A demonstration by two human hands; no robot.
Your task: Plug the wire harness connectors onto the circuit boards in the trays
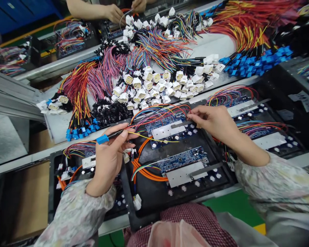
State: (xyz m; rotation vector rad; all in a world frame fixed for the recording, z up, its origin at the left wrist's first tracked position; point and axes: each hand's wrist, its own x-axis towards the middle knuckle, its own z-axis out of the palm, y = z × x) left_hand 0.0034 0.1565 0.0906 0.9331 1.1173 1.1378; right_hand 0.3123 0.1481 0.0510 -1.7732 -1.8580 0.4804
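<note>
Stretching rightward from the left hand (110,154), the yellow wire (157,138) reached lengthwise across the upper board (154,127), its free tip nearer the right hand (213,118), left of those fingers and closer to the body. And the left fingers? Closed round the black sleeve (115,133), blue plug (102,139) poking out leftward! At the board's right end, the right fingers pinched narrow, apparently on a red wire (183,104).

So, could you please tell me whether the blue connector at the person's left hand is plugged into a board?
No, the blue connector sticks out beside the left hand, visibly apart from the boards.
</note>
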